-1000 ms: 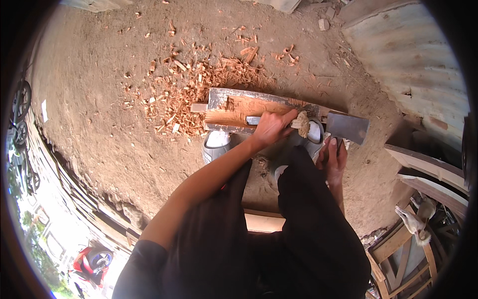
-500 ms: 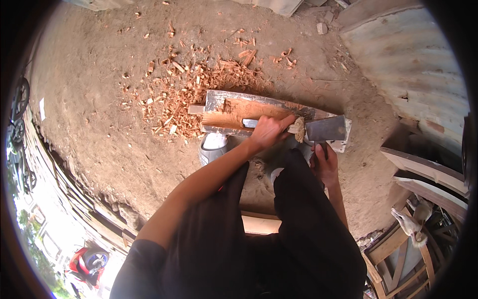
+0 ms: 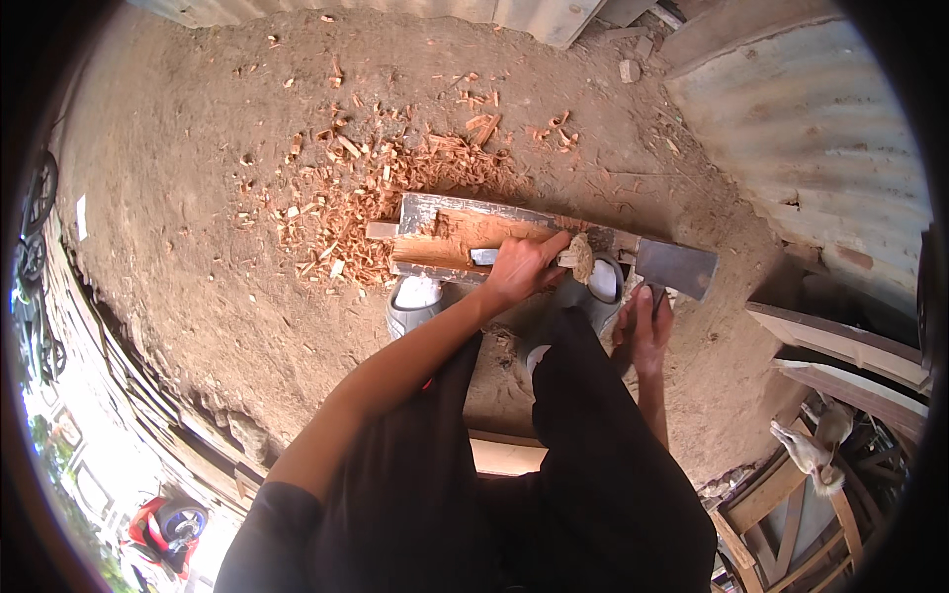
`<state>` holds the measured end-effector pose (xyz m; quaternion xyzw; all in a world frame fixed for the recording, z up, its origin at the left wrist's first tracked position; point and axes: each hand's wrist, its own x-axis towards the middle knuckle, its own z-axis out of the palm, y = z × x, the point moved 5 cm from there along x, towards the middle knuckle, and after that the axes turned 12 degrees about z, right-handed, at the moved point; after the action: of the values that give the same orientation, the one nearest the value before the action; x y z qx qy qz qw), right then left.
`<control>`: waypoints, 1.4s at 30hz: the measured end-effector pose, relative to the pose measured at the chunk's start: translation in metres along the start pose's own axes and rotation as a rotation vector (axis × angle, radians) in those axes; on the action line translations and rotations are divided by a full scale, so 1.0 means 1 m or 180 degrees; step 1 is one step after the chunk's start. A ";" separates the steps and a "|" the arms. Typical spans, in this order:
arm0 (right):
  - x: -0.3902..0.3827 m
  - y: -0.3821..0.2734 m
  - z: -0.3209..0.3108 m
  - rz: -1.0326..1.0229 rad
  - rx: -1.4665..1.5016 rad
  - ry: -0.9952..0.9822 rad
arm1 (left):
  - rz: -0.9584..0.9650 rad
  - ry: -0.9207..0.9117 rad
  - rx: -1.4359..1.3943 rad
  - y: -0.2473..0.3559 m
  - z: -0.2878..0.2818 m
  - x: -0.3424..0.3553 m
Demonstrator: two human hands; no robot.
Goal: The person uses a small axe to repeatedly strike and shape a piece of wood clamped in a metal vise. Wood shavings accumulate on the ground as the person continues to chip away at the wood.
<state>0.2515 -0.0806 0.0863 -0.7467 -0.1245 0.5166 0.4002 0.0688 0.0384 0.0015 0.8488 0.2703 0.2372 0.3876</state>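
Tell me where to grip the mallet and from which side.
Probably best by its thin handle, from the person's near side, where the right hand holds it: the handle points back toward the person, while the broad, flat head lies beyond.

Daylight glares from near left, bleaching everything around the glossy red motorcycle (image 3: 148, 524); soft shadow edges the long, hollowed orange-brown timber (image 3: 457, 234), the black cloth trousers (image 3: 618, 425) lose detail, and the pale corrugated metal sheet (image 3: 806, 138) at far right curves into blackness
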 end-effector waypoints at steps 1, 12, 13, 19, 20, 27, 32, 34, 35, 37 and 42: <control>0.002 0.011 0.004 0.0124 -0.0187 -0.0092 | -0.0029 -0.0016 -0.0018 0.000 0.001 0.000; -0.007 0.011 0.021 0.0146 -0.0886 -0.0211 | 0.0043 -0.0017 -0.0029 -0.002 0.002 -0.002; -0.001 0.010 0.025 -0.0266 -0.1472 -0.0439 | 0.0060 -0.0087 -0.0036 -0.003 0.003 -0.003; 0.001 0.015 0.011 0.0001 -0.0359 -0.0054 | 0.0051 -0.0121 -0.0091 0.001 -0.002 -0.004; -0.001 0.017 0.016 -0.0190 -0.0121 0.0042 | 0.0011 -0.0133 -0.0081 0.001 -0.002 -0.002; 0.006 0.012 -0.002 0.0254 -0.0571 -0.0312 | 0.0033 -0.0313 -0.0020 0.002 0.002 -0.007; 0.002 0.029 0.017 0.0046 -0.1350 -0.0390 | 0.0141 -0.0197 -0.0040 -0.002 0.007 -0.007; 0.004 0.027 0.010 0.0344 -0.0971 -0.0424 | 0.0253 -0.0048 -0.0064 0.000 0.002 -0.008; 0.005 0.022 0.003 0.0460 -0.0854 -0.0361 | 0.0307 0.0026 -0.0075 0.000 0.000 -0.008; -0.001 0.013 -0.004 0.0437 -0.0394 -0.0160 | 0.0065 -0.0354 -0.0070 0.000 0.000 -0.006; -0.008 0.023 0.016 -0.0016 -0.1130 -0.0216 | 0.0256 -0.0090 -0.0083 0.004 -0.004 -0.006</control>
<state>0.2290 -0.0934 0.0728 -0.7874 -0.2290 0.5104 0.2589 0.0632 0.0348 0.0058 0.8571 0.2274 0.2440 0.3926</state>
